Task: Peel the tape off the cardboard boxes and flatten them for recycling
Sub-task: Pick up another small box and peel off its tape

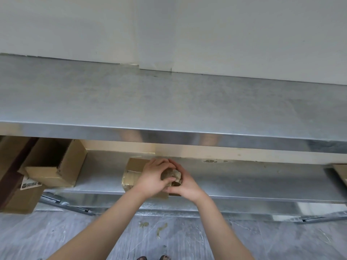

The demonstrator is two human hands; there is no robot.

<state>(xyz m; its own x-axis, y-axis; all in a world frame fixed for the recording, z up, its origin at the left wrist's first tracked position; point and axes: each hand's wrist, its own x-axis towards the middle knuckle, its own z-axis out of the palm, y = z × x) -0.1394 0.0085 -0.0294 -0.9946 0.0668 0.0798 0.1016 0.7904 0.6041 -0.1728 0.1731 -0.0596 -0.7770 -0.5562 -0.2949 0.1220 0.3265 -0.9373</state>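
Low in the centre of the frame I see two hands meeting over one small cardboard box (pixel 134 166) that sits on the lower metal shelf (pixel 253 182). The left hand (pixel 151 178) and the right hand (pixel 185 185) each curl their fingers round a single crumpled wad of tape (pixel 172 174), held between them just above the box. At the left I count two more: an open box (pixel 54 164) on the shelf and a labelled box (pixel 22 197) below it, plus one cardboard edge (pixel 340 171) at the right border
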